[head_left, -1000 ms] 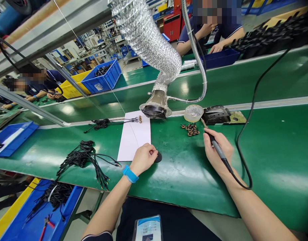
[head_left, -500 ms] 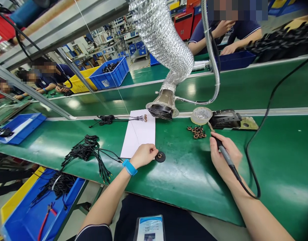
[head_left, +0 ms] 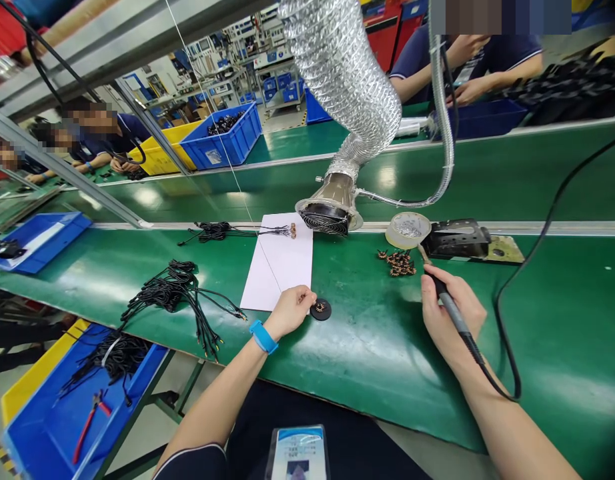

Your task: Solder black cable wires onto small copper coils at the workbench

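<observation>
My left hand [head_left: 290, 312], with a blue wristband, is closed in a pinch on a thin solder wire [head_left: 236, 177] that runs down from above. Its fingertips are at the edge of a small black disc [head_left: 321, 313] bearing a copper-toned ring-shaped part [head_left: 320, 307]. My right hand [head_left: 452, 305] grips a soldering iron [head_left: 450, 308] like a pen. The iron's tip points up at the near rim of a round translucent tub [head_left: 408, 230] of silvery material; whether they touch I cannot tell. Several small copper-toned ring parts [head_left: 401, 264] lie in a pile left of the tip.
A fume duct [head_left: 332, 207] hangs over the bench. Behind the iron is its holder [head_left: 460, 240]. Black cables [head_left: 170, 290] lie left, near a white sheet [head_left: 275, 273]. A blue bin [head_left: 42, 427] holds cables and red-handled pliers [head_left: 90, 427]. Co-workers [head_left: 467, 67] sit across.
The view has shifted slightly, so most things appear a little to the right. Both hands keep nearly the same places and grips over the bench.
</observation>
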The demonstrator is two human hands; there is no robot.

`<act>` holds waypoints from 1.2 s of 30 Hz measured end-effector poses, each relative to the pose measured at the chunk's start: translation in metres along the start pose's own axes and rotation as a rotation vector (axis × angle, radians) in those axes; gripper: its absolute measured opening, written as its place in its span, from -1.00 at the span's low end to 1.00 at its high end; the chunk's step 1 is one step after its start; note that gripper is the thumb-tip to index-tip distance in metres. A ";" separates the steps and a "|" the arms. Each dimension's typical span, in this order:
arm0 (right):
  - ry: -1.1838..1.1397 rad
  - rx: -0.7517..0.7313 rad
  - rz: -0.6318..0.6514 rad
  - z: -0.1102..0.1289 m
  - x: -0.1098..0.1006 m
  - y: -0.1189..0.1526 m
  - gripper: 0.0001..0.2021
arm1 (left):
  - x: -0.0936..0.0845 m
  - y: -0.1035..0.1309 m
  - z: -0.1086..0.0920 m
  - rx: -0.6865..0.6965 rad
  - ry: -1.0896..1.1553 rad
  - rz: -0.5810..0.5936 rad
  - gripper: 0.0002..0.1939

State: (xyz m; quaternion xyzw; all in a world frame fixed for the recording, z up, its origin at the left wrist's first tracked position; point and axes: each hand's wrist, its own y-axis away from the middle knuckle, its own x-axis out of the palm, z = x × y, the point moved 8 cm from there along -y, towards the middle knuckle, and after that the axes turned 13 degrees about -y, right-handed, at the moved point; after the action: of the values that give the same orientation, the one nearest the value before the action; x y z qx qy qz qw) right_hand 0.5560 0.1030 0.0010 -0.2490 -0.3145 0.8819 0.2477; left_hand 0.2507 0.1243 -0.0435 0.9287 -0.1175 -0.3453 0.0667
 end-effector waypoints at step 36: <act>0.012 0.000 0.028 0.001 0.004 0.001 -0.74 | 0.005 0.062 -0.025 0.236 -0.525 -0.425 -0.74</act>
State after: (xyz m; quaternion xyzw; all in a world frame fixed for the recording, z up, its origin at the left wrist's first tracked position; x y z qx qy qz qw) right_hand 0.5523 0.1040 0.0004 -0.2586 -0.3097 0.8837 0.2373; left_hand 0.2601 0.0641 -0.0154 0.8132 0.0260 -0.5625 -0.1470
